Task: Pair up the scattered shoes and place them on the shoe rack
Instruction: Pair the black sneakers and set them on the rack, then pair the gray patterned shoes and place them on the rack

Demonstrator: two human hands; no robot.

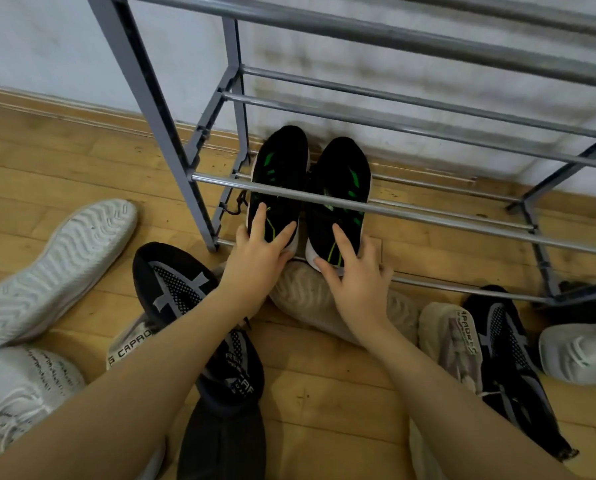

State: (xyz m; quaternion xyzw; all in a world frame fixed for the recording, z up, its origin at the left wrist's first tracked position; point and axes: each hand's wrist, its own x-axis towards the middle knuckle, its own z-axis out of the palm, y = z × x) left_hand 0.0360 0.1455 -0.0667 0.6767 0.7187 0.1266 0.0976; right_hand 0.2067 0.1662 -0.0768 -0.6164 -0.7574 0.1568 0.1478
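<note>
Shoes, the black-and-green pair [310, 192], lie side by side on the rack's lowest rails [428, 216], toes toward the wall, your spread left hand [258, 254] and right hand [355, 275] pressing their heels.

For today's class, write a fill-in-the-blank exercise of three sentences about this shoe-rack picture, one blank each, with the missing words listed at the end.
1. The two black shoes on the lowest tier of the shoe rack have accents coloured ______.
2. The left hand and right hand each rest on the ______ end of one shoe.
3. The white shoe at far left lies with its ______ facing up.

Missing words: green; heel; sole
</note>
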